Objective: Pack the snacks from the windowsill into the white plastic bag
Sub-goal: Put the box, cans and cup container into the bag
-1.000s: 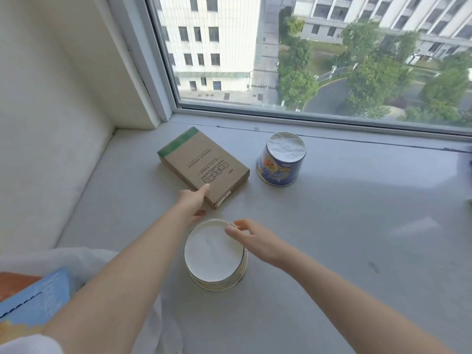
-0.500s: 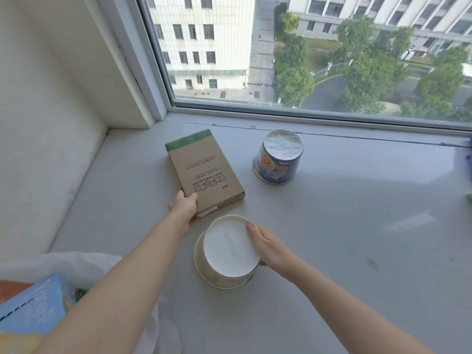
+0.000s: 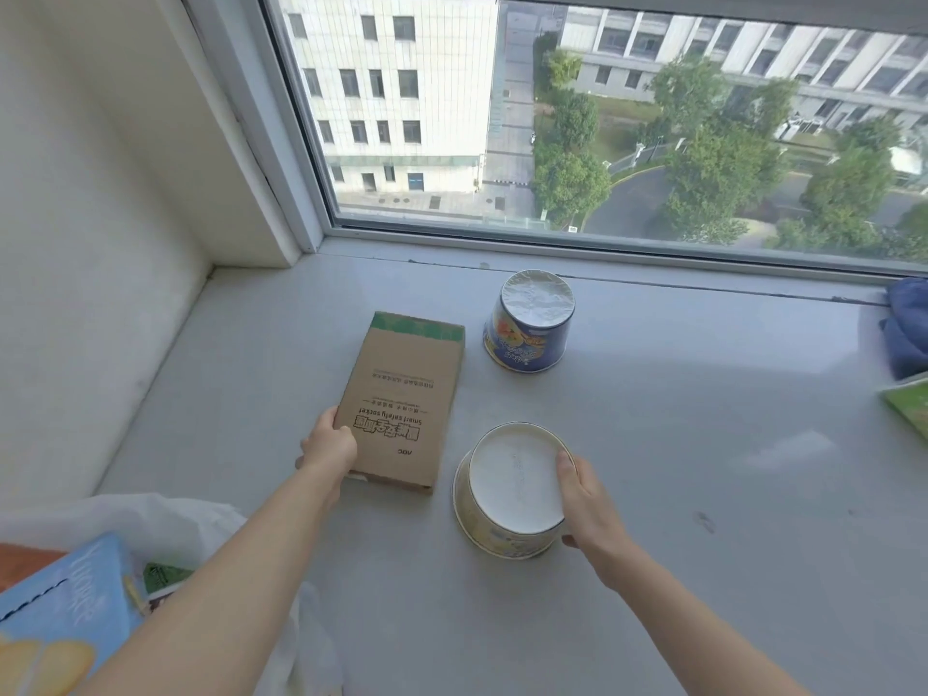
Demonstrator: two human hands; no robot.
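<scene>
A brown cardboard box (image 3: 401, 399) with a green end lies flat on the grey windowsill (image 3: 703, 444). My left hand (image 3: 329, 447) grips its near left corner. To its right stands an upside-down yellow snack cup (image 3: 512, 487) with a white base, tilted a little; my right hand (image 3: 585, 497) holds its right side, thumb on the rim. A blue snack cup (image 3: 530, 321) stands upside down farther back by the window. The white plastic bag (image 3: 165, 519) lies at the lower left, with a blue snack box (image 3: 55, 615) inside.
A white wall (image 3: 90, 243) closes the sill on the left and the window frame (image 3: 301, 193) runs along the back. A blue cloth (image 3: 909, 324) and a green packet (image 3: 909, 409) sit at the right edge.
My left hand took hold of the cardboard box and turned it from slanted to nearly straight. My right hand moved from above the yellow cup to gripping its right side, and the cup tilted.
</scene>
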